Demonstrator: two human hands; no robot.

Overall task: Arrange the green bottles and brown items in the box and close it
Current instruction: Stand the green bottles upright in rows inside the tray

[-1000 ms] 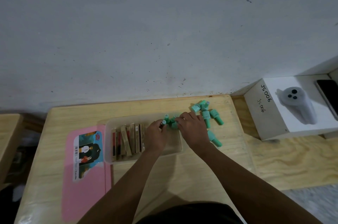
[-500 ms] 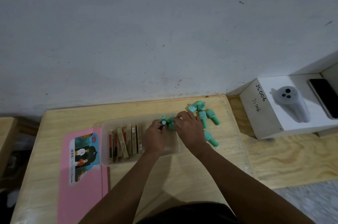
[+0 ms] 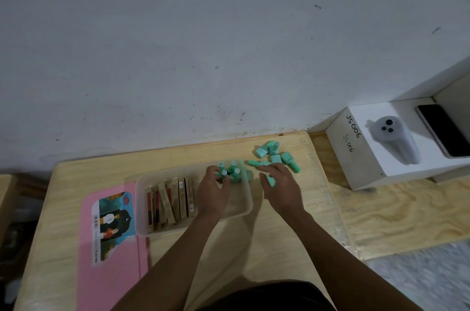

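A clear plastic box sits on the wooden table. Several brown items stand in a row in its left half. Several green bottles stand upright in its far right corner. My left hand is inside the box, its fingers on one of those upright bottles. My right hand is outside the box to the right, closed on a green bottle. More green bottles lie loose on the table beyond it.
A pink lid with a picture label lies flat left of the box. A white carton marked JS006 stands at the right with a dark phone on it. The grey wall runs along the table's far edge.
My right hand has left the box and moved right to the loose bottles, closing on one. My left hand stays among the upright bottles in the box.
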